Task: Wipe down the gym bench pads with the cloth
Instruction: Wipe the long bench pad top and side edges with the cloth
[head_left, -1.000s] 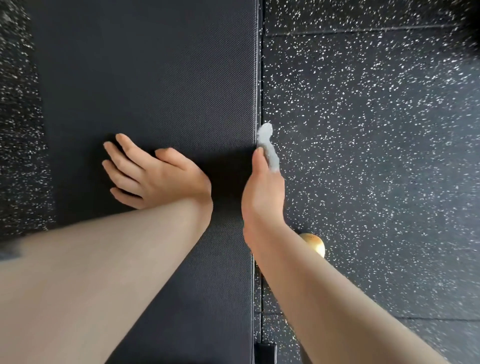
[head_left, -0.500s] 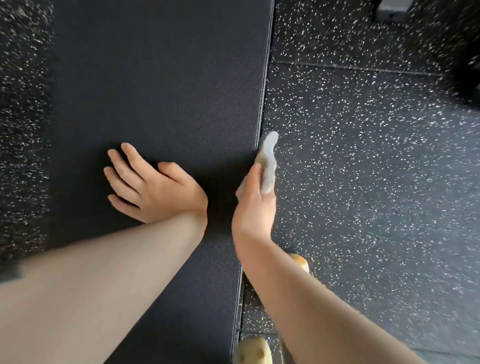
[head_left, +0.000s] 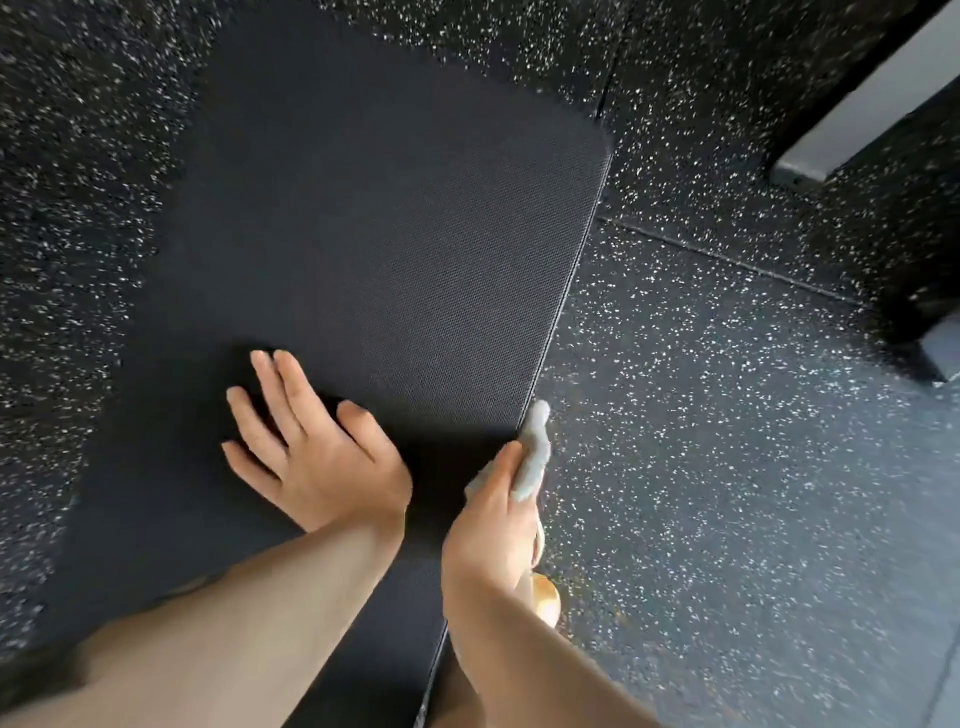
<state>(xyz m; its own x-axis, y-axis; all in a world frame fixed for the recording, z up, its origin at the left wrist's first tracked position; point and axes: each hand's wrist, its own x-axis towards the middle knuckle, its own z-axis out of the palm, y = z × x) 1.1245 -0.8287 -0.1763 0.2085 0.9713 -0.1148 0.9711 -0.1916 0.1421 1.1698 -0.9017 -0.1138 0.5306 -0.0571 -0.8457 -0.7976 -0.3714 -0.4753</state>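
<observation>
head view: cloth (head_left: 532, 452) held against the right edge of the black bench pad (head_left: 395, 249), the other hand flat on top.

the left hand (head_left: 311, 452) rests palm down on the textured pad surface, fingers straight and slightly spread — holding nothing. the right hand (head_left: 493, 525) is turned on edge at the pad's right side, thumb on top, fingers curled round the pale grey cloth; the cloth sticks out past the thumb and touches the pad's side edge just beside the stitched seam. both bare forearms come in from the bottom of the frame. the pad's far rounded corner is visible at upper right. beneath and around it lies speckled black rubber floor (head_left: 727, 467). a tan, rounded thing (head_left: 545, 597) shows under the right wrist — too blurred to tell what it is.
</observation>
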